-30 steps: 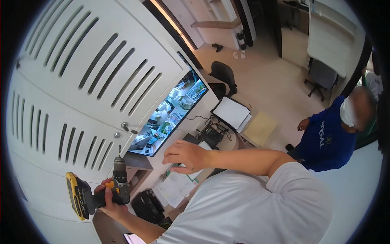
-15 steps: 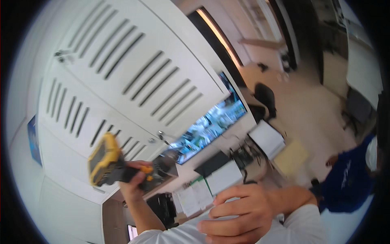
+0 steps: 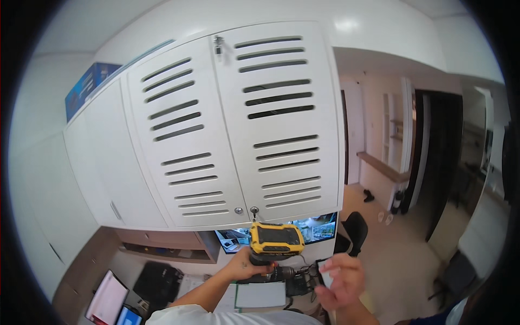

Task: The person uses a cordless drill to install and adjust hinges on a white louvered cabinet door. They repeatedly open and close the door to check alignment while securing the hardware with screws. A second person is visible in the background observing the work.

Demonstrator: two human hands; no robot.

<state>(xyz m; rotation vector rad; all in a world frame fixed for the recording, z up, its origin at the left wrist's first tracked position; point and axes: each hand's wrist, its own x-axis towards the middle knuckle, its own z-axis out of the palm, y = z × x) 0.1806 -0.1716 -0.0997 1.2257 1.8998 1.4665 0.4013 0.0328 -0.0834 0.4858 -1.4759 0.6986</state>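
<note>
My left hand (image 3: pixel 244 265) is wrapped round the grip of a yellow and black cordless drill (image 3: pixel 277 238). The drill's battery end faces up, and its chuck points right, below the battery. My right hand (image 3: pixel 342 279) is raised to the right of the drill, fingers loosely bent and thumb apart, with nothing visible in it. Above the drill stands a white wall cabinet (image 3: pixel 233 130) with slotted doors, both shut. Keys (image 3: pixel 254 211) hang from a lower door lock just above the drill, and another lock with a key (image 3: pixel 218 44) sits near the top.
Partly hidden by the cabinet and drill is a wall monitor (image 3: pixel 317 230). Papers (image 3: pixel 260 295) and a black bag-like object (image 3: pixel 157 281) lie on the desk below. At the right are a dark chair (image 3: pixel 355 233) and a doorway (image 3: pixel 433 157). A blue box (image 3: pixel 86 89) rests on the cabinets.
My view has levelled and turned up toward the cabinet. The drill, still in my left hand, has moved rightward to below the locks. My right hand has risen from near my body.
</note>
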